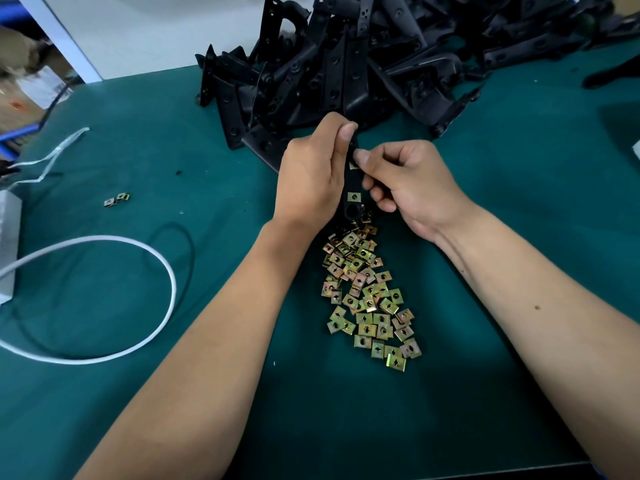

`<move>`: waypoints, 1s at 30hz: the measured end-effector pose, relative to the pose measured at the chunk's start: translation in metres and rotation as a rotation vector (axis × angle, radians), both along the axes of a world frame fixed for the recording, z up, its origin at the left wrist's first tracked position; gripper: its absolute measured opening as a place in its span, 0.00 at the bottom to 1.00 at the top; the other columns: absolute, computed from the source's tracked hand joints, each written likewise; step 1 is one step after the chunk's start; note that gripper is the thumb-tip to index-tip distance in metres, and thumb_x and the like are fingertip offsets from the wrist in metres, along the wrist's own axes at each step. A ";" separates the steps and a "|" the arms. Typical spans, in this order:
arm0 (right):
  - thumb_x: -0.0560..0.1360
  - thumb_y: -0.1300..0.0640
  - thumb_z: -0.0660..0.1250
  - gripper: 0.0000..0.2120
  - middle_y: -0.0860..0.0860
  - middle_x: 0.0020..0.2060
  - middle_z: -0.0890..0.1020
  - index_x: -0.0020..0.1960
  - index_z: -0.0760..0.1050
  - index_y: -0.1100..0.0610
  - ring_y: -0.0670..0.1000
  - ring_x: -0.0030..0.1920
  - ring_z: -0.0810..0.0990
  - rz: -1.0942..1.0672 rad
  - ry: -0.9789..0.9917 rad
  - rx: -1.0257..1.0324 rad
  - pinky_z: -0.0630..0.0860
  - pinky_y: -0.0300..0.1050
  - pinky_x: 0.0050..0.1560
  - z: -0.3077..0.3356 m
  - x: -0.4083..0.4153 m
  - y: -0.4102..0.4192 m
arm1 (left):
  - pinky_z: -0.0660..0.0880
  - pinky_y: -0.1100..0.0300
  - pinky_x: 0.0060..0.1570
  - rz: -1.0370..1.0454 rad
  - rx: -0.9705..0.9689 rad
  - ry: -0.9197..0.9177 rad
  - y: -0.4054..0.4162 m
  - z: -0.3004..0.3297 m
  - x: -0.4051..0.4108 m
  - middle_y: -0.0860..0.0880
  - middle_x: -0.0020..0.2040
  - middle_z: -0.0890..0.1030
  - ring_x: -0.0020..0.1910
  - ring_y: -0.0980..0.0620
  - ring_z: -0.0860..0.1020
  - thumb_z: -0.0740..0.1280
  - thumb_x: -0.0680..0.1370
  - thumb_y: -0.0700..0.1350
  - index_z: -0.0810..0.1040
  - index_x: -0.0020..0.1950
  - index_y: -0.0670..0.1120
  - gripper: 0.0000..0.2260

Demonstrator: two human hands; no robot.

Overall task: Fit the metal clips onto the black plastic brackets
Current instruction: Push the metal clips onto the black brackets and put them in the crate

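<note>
A black plastic bracket [353, 183] stands upright between my hands above the green table. My left hand [311, 171] grips its upper part, thumb on top. My right hand [398, 178] pinches a metal clip [353, 165] against the bracket's middle with thumb and forefinger. A second clip [354, 196] sits fitted lower on the same bracket. Below my hands lies a heap of several loose brass-coloured clips [367, 296]. A big pile of black brackets [363, 57] fills the table's far side.
Two stray clips [117, 199] lie at the left. A white cable [152, 258] loops over the green table [138, 150] beside a thin black cable [187, 237]. A grey box [8, 237] sits at the left edge, cardboard boxes beyond it.
</note>
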State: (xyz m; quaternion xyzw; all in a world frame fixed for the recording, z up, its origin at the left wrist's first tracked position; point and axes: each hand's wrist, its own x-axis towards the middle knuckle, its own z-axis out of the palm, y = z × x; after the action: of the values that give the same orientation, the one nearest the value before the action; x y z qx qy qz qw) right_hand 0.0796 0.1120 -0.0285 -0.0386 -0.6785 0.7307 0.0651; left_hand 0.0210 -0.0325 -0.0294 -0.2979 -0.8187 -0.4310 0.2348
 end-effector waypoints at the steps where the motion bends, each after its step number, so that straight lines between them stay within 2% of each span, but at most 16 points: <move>1: 0.81 0.57 0.70 0.14 0.49 0.27 0.77 0.37 0.78 0.57 0.46 0.27 0.71 -0.001 0.001 0.003 0.64 0.36 0.22 0.000 0.000 0.000 | 0.72 0.43 0.31 0.003 0.001 0.004 0.001 0.001 0.001 0.43 0.33 0.78 0.30 0.43 0.75 0.55 0.86 0.51 0.79 0.56 0.38 0.20; 5: 0.81 0.55 0.71 0.14 0.48 0.27 0.75 0.37 0.78 0.57 0.45 0.26 0.69 -0.020 0.008 -0.010 0.62 0.36 0.22 -0.001 -0.001 -0.002 | 0.71 0.45 0.29 0.066 0.019 0.022 0.007 0.002 0.005 0.45 0.32 0.78 0.29 0.44 0.74 0.55 0.86 0.51 0.79 0.54 0.37 0.20; 8: 0.81 0.55 0.71 0.13 0.48 0.27 0.75 0.41 0.81 0.61 0.45 0.27 0.70 -0.082 0.015 -0.024 0.64 0.36 0.23 -0.004 -0.003 -0.004 | 0.70 0.47 0.29 0.121 0.015 -0.001 0.010 0.001 0.006 0.45 0.32 0.77 0.29 0.45 0.74 0.56 0.87 0.49 0.79 0.54 0.38 0.17; 11: 0.83 0.56 0.68 0.14 0.49 0.28 0.77 0.44 0.81 0.65 0.46 0.28 0.72 -0.135 0.025 -0.034 0.65 0.38 0.24 -0.006 -0.004 -0.006 | 0.65 0.53 0.28 0.192 -0.005 -0.029 0.010 0.001 0.004 0.48 0.30 0.75 0.28 0.46 0.73 0.56 0.87 0.50 0.78 0.54 0.39 0.17; 15: 0.83 0.57 0.65 0.15 0.52 0.29 0.73 0.45 0.77 0.69 0.49 0.30 0.71 -0.125 0.137 0.151 0.66 0.41 0.27 -0.006 0.001 -0.012 | 0.66 0.51 0.29 0.233 0.002 -0.040 0.008 0.002 0.003 0.46 0.30 0.75 0.29 0.42 0.73 0.55 0.87 0.51 0.78 0.54 0.39 0.18; 19: 0.83 0.56 0.62 0.18 0.64 0.31 0.70 0.40 0.71 0.68 0.65 0.34 0.69 -0.131 0.264 0.435 0.67 0.58 0.31 -0.002 0.004 -0.013 | 0.68 0.49 0.28 0.241 -0.004 -0.023 0.006 0.004 0.003 0.45 0.30 0.75 0.28 0.40 0.73 0.55 0.87 0.52 0.76 0.52 0.39 0.18; 23: 0.84 0.56 0.61 0.19 0.67 0.33 0.72 0.40 0.71 0.69 0.67 0.35 0.71 -0.131 0.270 0.495 0.70 0.62 0.32 -0.002 0.003 -0.011 | 0.67 0.50 0.29 0.265 -0.039 -0.035 0.008 0.005 0.003 0.46 0.30 0.74 0.28 0.40 0.72 0.56 0.87 0.52 0.74 0.49 0.39 0.18; 25: 0.85 0.56 0.60 0.16 0.67 0.36 0.75 0.46 0.76 0.67 0.64 0.33 0.75 -0.093 0.223 0.471 0.74 0.55 0.31 -0.004 0.003 -0.014 | 0.69 0.47 0.31 0.319 -0.044 -0.074 0.009 0.005 0.002 0.45 0.31 0.75 0.31 0.37 0.74 0.55 0.87 0.52 0.74 0.50 0.39 0.19; 27: 0.84 0.56 0.61 0.12 0.58 0.37 0.81 0.55 0.82 0.61 0.46 0.30 0.78 -0.096 0.183 0.534 0.76 0.43 0.34 -0.007 0.004 -0.020 | 0.71 0.45 0.34 0.385 -0.055 -0.110 0.010 0.005 0.000 0.45 0.34 0.75 0.35 0.35 0.75 0.54 0.88 0.53 0.74 0.52 0.39 0.19; 28: 0.84 0.57 0.63 0.11 0.51 0.38 0.83 0.56 0.83 0.59 0.43 0.31 0.79 -0.147 0.197 0.599 0.77 0.41 0.37 -0.008 0.004 -0.023 | 0.70 0.45 0.35 0.413 -0.066 -0.112 0.010 0.005 0.000 0.45 0.35 0.75 0.37 0.35 0.76 0.54 0.88 0.53 0.75 0.53 0.39 0.19; 30: 0.81 0.56 0.67 0.09 0.48 0.38 0.84 0.51 0.85 0.59 0.44 0.36 0.80 -0.257 0.260 0.684 0.78 0.43 0.42 -0.008 0.006 -0.028 | 0.65 0.48 0.35 0.457 -0.072 -0.088 0.006 0.005 0.001 0.44 0.37 0.77 0.40 0.33 0.77 0.54 0.87 0.53 0.75 0.55 0.40 0.18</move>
State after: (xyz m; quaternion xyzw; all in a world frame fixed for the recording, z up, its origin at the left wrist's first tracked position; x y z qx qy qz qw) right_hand 0.0857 0.0836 -0.0366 -0.0062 -0.8587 0.4469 0.2507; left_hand 0.0220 -0.0264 -0.0239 -0.0939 -0.8893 -0.3495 0.2797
